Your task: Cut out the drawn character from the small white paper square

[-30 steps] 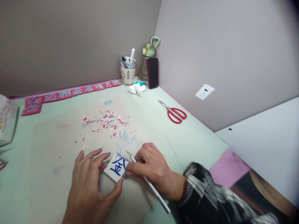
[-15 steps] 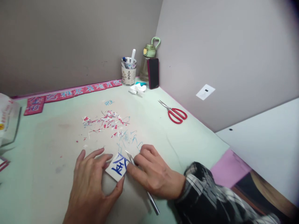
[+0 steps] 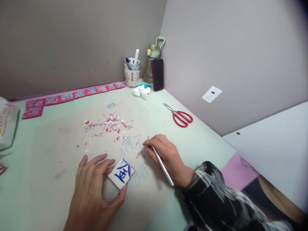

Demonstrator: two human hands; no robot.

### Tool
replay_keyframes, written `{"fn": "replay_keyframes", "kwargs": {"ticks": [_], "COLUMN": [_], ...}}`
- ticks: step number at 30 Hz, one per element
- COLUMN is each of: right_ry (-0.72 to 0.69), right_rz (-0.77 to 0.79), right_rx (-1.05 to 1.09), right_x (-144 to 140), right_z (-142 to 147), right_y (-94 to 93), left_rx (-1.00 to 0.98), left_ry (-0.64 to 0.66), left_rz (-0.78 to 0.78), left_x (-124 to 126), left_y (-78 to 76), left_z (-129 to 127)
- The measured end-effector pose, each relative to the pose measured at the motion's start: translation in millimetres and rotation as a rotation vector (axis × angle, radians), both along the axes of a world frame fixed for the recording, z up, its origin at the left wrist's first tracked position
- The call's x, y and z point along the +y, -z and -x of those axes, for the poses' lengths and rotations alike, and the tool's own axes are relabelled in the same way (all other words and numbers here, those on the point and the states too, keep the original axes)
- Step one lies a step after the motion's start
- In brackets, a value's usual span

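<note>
The left hand (image 3: 92, 189) lies flat on the desk (image 3: 48, 150), its fingers (image 3: 103, 163) and thumb spread around a small white card (image 3: 121, 173) painted with a blue character; fingertip and thumb tip pinch the card's near and left edges, pinning it down. The right hand (image 3: 166, 157) sits just to the right of the card and apart from it, fingers curled closed around a thin silver craft knife (image 3: 160, 162), whose handle runs back across the wrist toward the plaid sleeve (image 3: 216, 199). Whether the blade tip touches the desk cannot be told. Beyond both sets of fingers lies a scatter of red, white and blue paper scraps (image 3: 108, 125). Farther off to the right of the right fingers rest red-handled scissors (image 3: 179, 116). At the desk's far corner stand a pen cup (image 3: 131, 75), a green bottle (image 3: 151, 61) and a dark phone (image 3: 157, 74), with a strip of red character tiles (image 3: 72, 94) along the back edge.
</note>
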State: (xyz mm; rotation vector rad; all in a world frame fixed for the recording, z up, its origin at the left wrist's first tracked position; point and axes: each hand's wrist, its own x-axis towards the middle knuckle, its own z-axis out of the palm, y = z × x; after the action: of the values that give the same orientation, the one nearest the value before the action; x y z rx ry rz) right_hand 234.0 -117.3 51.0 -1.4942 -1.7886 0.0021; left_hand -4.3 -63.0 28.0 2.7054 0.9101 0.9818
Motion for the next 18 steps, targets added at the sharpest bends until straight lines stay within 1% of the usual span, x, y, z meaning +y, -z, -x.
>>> {"fn": "replay_keyframes", "kwargs": {"ticks": [3,8,11,15,18], "right_ry": [-0.037,-0.142,-0.17,-0.21,-0.166], "right_rz": [0.068,0.294,0.322,0.335,0.371], "right_rx": [0.135,0.418,0.517,0.62,0.706], "right_x": [-2,-10,-11,-8,-5], "right_z": [3,5,4,7,11], "right_y": [-1.6,-13.6,-17.6,-16.7,-14.7], "left_rx": [0.009,0.009,0.009,0.004,0.016], "left_ry": [0.002,-0.013,-0.021,-0.034,-0.028], "left_rz": [0.018,0.051,0.092,0.106,0.122], "left_x": [2,4,5,5,5], "left_y": [1.4,3.1,2.5,2.4,4.0], "left_z": [1,4,5,5,6]}}
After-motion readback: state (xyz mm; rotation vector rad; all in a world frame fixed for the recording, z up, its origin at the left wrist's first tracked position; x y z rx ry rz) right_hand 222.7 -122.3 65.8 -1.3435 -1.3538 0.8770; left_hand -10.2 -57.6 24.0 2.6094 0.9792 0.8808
